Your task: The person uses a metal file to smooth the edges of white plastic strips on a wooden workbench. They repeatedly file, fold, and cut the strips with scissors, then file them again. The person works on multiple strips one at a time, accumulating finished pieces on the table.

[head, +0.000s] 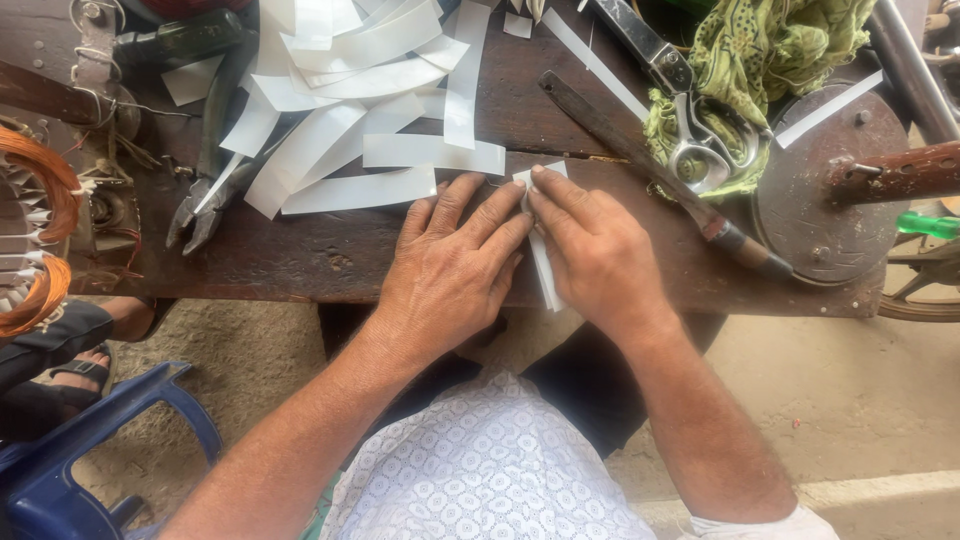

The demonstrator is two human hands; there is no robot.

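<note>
Both hands press flat on one narrow white paper strip (541, 262) lying across the dark wooden desk (300, 260). The left hand (450, 275) and the right hand (597, 255) sit side by side, fingertips meeting at the strip's upper end; its lower end overhangs the desk's near edge. A heap of loose white paper strips (350, 90) lies just beyond the left hand. Metal scissors (690, 130) on a green patterned cloth (780, 50) and a long wooden-handled tool (650, 165) lie near the right hand. Risk, judged: uneven finger pressure could skew or crease the strip; the overhanging end could slip off.
</note>
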